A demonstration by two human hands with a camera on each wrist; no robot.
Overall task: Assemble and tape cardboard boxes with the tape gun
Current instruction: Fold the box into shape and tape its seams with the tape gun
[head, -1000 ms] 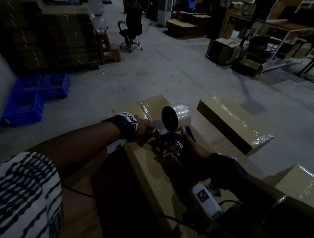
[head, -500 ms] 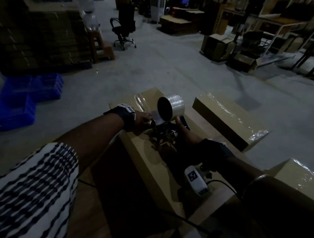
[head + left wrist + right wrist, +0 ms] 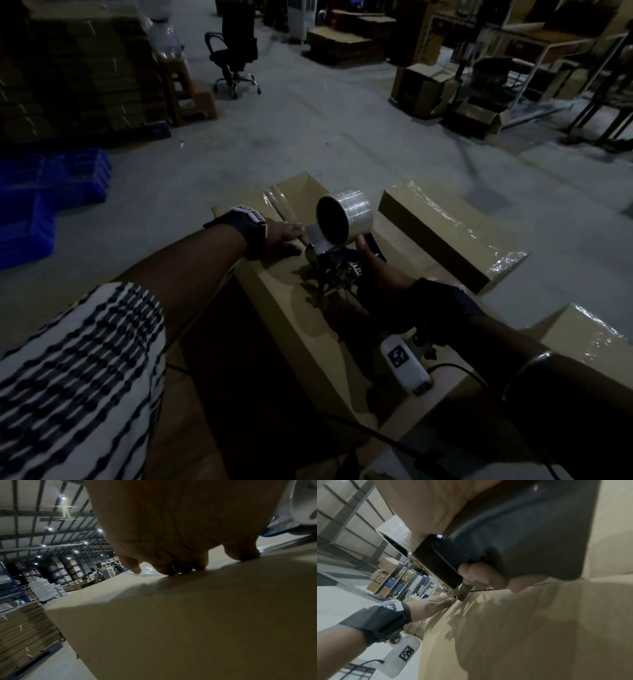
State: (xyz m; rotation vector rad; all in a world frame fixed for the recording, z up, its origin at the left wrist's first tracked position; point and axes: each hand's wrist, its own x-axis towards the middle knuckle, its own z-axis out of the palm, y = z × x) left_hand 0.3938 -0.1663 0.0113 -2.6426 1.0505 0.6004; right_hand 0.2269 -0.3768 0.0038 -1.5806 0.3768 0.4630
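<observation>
A long brown cardboard box (image 3: 291, 308) lies lengthwise in front of me, with clear tape over its far end. My right hand (image 3: 383, 270) grips the dark handle of the tape gun (image 3: 334, 263), whose clear tape roll (image 3: 344, 216) stands above the box top. In the right wrist view the fingers (image 3: 481, 574) curl round the handle (image 3: 522, 536). My left hand (image 3: 281, 236) presses flat on the box top just left of the gun's front. In the left wrist view its fingertips (image 3: 178, 570) touch the cardboard (image 3: 188, 615) beside the tape strip.
Two taped boxes lie to the right, one (image 3: 445, 233) on the floor and one (image 3: 589, 335) close by. Blue crates (image 3: 51, 192) and stacked flat cardboard (image 3: 75, 68) stand at left. An office chair (image 3: 236, 51) and more cartons (image 3: 421, 89) sit further back on the concrete floor.
Both hands and the tape gun keep their places on the box. The head view has shifted slightly, and the left hand stays pressed beside the gun's front.
</observation>
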